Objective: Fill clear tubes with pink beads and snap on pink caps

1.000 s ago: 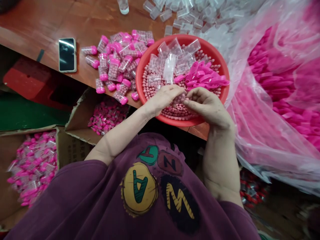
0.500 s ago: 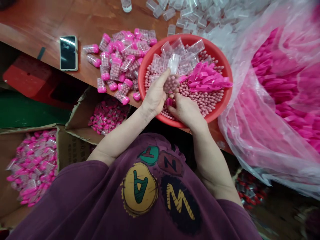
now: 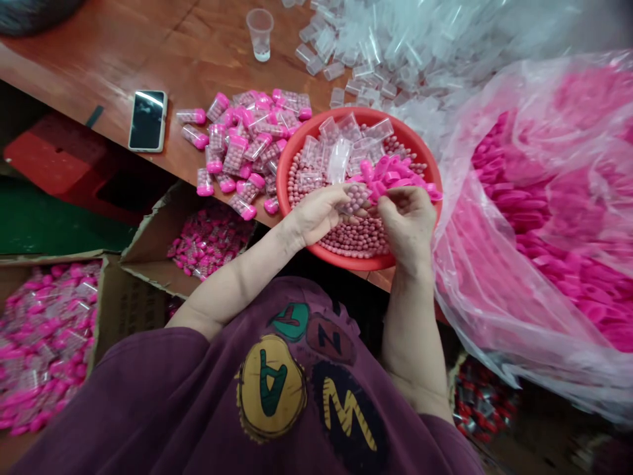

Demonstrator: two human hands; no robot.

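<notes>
My left hand (image 3: 316,214) is closed round a small clear vial filled with pink beads (image 3: 355,197), held over the red bowl (image 3: 291,161). My right hand (image 3: 408,221) meets it from the right, fingers pinched on a pink cap (image 3: 378,189) at the vial's mouth. The bowl holds pink beads (image 3: 353,237), empty clear vials (image 3: 341,148) and loose pink caps (image 3: 400,175).
A pile of filled, capped vials (image 3: 247,142) lies left of the bowl on the wooden table (image 3: 163,46). A phone (image 3: 147,120) and a plastic cup (image 3: 260,33) are further off. Cardboard boxes of capped vials (image 3: 210,241) stand below the table edge. A plastic bag of pink caps (image 3: 544,218) fills the right.
The left hand lifted a bead-filled vial out of the bowl, then lowered it toward the right hand. The right hand now brings a pink cap to it. The view tilted slightly.
</notes>
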